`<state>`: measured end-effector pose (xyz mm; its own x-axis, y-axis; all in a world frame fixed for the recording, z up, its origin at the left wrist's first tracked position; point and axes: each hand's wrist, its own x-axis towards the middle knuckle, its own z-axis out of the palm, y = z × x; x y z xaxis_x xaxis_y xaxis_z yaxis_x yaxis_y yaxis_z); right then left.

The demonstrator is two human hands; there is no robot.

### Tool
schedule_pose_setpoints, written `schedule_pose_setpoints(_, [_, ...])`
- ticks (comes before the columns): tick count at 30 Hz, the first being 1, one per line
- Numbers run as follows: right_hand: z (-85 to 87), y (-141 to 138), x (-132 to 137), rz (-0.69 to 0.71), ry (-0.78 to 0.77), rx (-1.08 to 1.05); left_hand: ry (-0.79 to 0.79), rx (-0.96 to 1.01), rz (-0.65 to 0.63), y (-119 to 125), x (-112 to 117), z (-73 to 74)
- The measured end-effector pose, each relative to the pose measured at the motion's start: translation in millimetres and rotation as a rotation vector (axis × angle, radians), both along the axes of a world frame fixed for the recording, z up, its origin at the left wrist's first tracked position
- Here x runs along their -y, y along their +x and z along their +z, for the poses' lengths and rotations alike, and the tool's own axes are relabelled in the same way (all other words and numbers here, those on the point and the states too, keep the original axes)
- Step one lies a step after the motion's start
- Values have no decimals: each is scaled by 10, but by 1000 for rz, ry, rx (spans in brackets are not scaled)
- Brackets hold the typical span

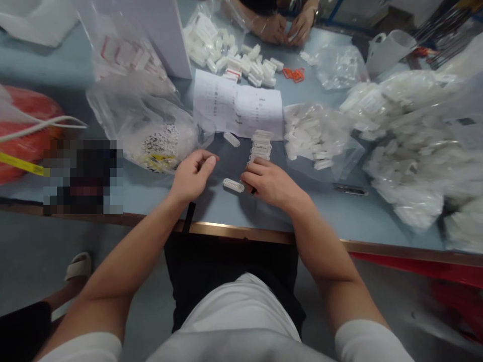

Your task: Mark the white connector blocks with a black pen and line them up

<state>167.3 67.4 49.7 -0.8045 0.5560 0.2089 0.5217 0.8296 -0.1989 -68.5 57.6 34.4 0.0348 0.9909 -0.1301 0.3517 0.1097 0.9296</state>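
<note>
My left hand (192,175) rests on the blue-grey table (339,211) with its fingers curled in a loose fist; nothing shows in it. My right hand (266,182) lies knuckles-up beside it, fingers bent over a small dark object that I cannot name. Between the two hands lies a small white plastic connector (233,185). Just beyond my right hand stands a short row of the same white connectors (260,145). One more connector (231,139) lies loose near a printed paper sheet (237,105).
Clear bags of white parts (317,138) crowd the right side, and a bag (151,128) sits left of centre. Another person's hands (287,27) work at the far edge by a heap of white connectors (234,55) and orange clips (295,74). A dark pen-like tool (350,189) lies at right.
</note>
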Motion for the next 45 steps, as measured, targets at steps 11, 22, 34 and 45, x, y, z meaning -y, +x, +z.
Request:
schedule_pose_setpoints(11, [-14,-73,53,34,34,171,220,-684,-455,-20,14,-171])
schedule_pose_setpoints(22, [96,-103,109,-1,47,277,249,-884,-516,22,40,-131])
schedule_pose_setpoints(34, [61,-64,146,17,84,285,204,-964,-497,43,42,-105])
schedule_pose_setpoints(45, [-116,29,4,-184,106,-134,60,-120,6,-45,-9,39])
